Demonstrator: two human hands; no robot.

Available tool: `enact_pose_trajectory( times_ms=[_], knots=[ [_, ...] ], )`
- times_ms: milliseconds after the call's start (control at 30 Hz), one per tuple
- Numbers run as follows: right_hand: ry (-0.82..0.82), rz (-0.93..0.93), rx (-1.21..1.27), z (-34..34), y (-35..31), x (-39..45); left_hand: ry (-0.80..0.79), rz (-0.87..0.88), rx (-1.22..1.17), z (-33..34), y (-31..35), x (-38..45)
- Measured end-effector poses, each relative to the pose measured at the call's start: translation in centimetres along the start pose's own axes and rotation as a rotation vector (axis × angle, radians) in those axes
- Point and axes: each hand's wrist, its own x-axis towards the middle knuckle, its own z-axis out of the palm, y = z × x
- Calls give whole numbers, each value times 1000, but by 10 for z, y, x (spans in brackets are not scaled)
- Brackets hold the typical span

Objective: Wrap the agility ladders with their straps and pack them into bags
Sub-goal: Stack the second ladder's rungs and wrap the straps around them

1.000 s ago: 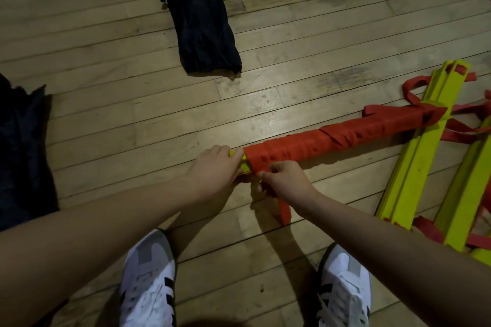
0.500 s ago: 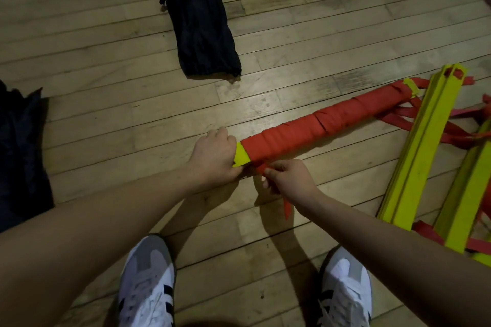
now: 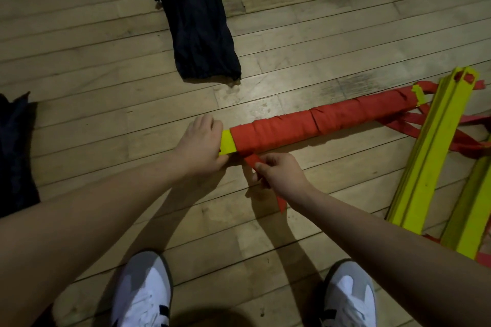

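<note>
A bundle of yellow ladder rungs wound in red strap [image 3: 318, 125] lies across the wooden floor. My left hand [image 3: 198, 145] grips its bare yellow near end. My right hand [image 3: 281, 171] pinches the loose red strap tail [image 3: 252, 160] just below the bundle; the tail's tip hangs out past my wrist. A second stack of yellow rungs [image 3: 430, 156] with loose red straps lies at the right, unwrapped. A dark bag [image 3: 196, 21] lies farther off on the floor.
Another dark bag [image 3: 14, 151] lies at the left edge. My two white and grey shoes [image 3: 143, 292] stand at the bottom of the view. Bare wooden floorboards [image 3: 79, 74] stretch between the bags and the bundle.
The wrapped bundle has rolled and swung away from the unwrapped stack. My right hand has pulled the strap tail out from under the bundle toward me. My left hand stays on the yellow end.
</note>
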Motion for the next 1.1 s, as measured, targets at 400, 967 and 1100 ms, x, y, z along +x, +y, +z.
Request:
enact_pose_trajectory(
  times_ms=[400,967,1100],
  knots=[
    [105,-127,-17,16,-6,-6,76,75,-177,9,-7,-11],
    [-20,-37,-5,34,-21,-8,86,-242,45,17,-1,-28],
    [-66,1,-40,40,-14,-12,29,-234,-161,26,7,-45]
  ],
)
